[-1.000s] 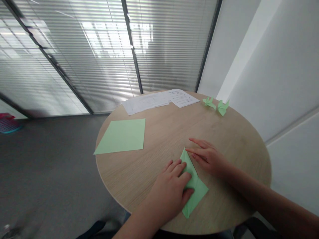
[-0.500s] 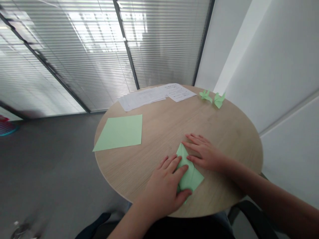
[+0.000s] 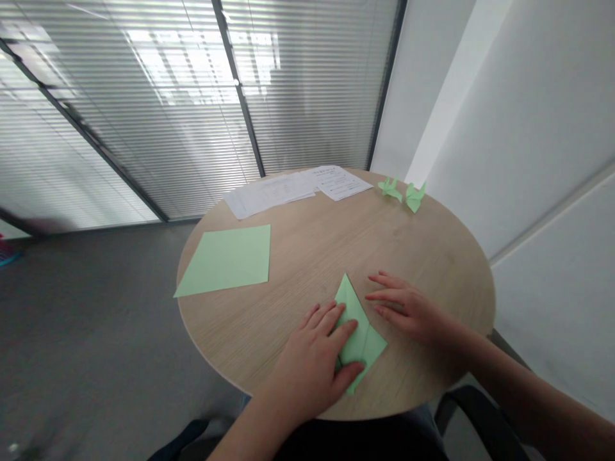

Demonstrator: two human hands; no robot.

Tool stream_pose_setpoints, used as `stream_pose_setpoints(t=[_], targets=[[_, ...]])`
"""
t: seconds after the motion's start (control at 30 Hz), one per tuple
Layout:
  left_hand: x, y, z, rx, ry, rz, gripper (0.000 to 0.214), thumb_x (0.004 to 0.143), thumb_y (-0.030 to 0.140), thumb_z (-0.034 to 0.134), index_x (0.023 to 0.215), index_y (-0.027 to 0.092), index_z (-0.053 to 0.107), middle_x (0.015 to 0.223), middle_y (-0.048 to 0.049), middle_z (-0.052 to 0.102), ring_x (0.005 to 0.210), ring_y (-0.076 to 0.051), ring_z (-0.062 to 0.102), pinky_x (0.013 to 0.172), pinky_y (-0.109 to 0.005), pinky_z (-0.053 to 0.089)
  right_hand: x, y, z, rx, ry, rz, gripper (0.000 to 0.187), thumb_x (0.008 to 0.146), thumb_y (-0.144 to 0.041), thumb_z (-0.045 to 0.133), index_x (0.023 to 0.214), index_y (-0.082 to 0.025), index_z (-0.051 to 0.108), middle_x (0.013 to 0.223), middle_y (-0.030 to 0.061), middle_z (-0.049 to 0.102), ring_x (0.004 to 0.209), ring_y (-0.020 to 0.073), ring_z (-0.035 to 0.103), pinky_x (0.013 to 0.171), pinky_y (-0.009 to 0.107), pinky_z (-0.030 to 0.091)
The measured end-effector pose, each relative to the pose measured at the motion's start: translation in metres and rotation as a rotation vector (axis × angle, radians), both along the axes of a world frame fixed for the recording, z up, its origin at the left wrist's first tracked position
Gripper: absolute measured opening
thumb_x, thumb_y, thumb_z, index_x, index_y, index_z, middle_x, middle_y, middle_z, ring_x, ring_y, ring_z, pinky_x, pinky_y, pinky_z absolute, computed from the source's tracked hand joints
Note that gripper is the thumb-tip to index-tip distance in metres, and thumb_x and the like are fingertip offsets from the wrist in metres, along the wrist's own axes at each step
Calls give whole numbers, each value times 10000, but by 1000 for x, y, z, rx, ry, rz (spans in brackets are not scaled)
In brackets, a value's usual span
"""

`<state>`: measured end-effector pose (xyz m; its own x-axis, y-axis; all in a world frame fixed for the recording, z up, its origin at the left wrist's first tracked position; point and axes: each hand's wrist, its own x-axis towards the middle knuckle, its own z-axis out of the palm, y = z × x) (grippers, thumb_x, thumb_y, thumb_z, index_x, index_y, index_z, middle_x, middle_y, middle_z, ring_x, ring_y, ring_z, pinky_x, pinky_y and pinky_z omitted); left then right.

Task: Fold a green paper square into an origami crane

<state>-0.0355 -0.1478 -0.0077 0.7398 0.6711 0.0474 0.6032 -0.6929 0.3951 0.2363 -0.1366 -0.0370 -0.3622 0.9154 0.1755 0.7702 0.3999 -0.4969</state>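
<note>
A folded sheet of green origami paper (image 3: 361, 339) lies on the round wooden table near its front edge, with one point facing away from me and another to the right. My left hand (image 3: 319, 352) rests flat on its left side, fingers spread, covering part of the folds. Just to the right of the paper is my right hand (image 3: 408, 307), its fingers stretched out and apart from the sheet, holding nothing.
A flat green sheet (image 3: 230, 261) lies at the table's left, one corner over the edge. White printed papers (image 3: 276, 193) lie at the back. Two folded green paper figures (image 3: 390, 190) stand back right. A chair armrest (image 3: 473, 410) is below the table, and walls adjoin its right side.
My right hand has drawn away to the right from the folded paper's edge. My left hand stays on the paper. The whole view has shifted slightly.
</note>
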Motion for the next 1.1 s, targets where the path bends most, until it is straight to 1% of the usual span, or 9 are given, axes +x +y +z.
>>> stream_pose_setpoints(t=[0.07,0.27,0.53,0.63,0.77,0.87,0.93,1.0,1.1], targets=[[0,-2,-2,36,-11,20,538,912,401,680,1411,231,572,1562,-152,480,1442,-353,444,1196,-586,349,-4,-8,-1,-1,-30,-27,285,977,-337,581,1152,-260,793,1441,135,626,1430,363,476,1140,611,412],[1,-6,-12,155,-2,239,533,904,435,662,1351,155,582,1473,-208,542,1354,-399,498,1129,-633,398,-27,-31,5,53,-86,-93,294,929,-382,660,1163,-249,779,1383,127,669,1354,364,553,1125,600,439],[-1,-3,-15,97,-80,298,436,910,348,646,1314,186,621,1453,-176,565,1343,-383,512,1128,-636,395,-38,-25,3,19,-35,-130,255,845,-314,738,1095,-269,769,1396,112,663,1380,388,525,1161,667,350],[-3,0,-17,-18,-253,350,396,876,243,657,1270,206,641,1462,-150,560,1351,-344,519,1138,-612,403,-42,-24,4,-5,105,-153,257,837,-299,733,1091,-269,751,1379,110,673,1409,392,495,1166,684,329],[1,4,-16,-218,-574,412,246,849,188,659,1091,211,695,1490,-134,527,1388,-310,501,1158,-566,402,-61,-26,9,-85,457,-177,264,861,-285,679,1124,-267,702,1300,94,715,1309,321,605,1109,565,469],[5,6,-14,-300,-748,431,161,848,227,686,1004,208,720,1480,-127,524,1439,-313,440,1188,-552,360,-79,-25,13,-176,753,-188,240,863,-303,666,1097,-252,658,1161,86,760,1053,262,741,919,437,613],[5,8,-14,-309,-835,461,151,855,280,699,982,204,731,1451,-126,535,1423,-309,451,1186,-534,362,-88,-23,15,-219,876,-200,218,864,-337,670,1059,-245,636,1056,76,777,923,241,769,777,370,647],[3,9,-14,-311,-921,500,183,860,348,710,962,198,737,1334,-125,591,1292,-290,557,1094,-484,463,-94,-21,19,-209,925,-217,225,854,-358,683,1041,-243,630,1006,72,786,876,237,776,723,346,651],[-3,8,-10,-399,-1030,531,249,836,431,751,877,185,746,999,-82,667,945,-226,649,829,-361,554,-99,-22,27,-117,881,-256,228,844,-339,693,1049,-247,658,976,73,803,870,249,784,718,354,656]])
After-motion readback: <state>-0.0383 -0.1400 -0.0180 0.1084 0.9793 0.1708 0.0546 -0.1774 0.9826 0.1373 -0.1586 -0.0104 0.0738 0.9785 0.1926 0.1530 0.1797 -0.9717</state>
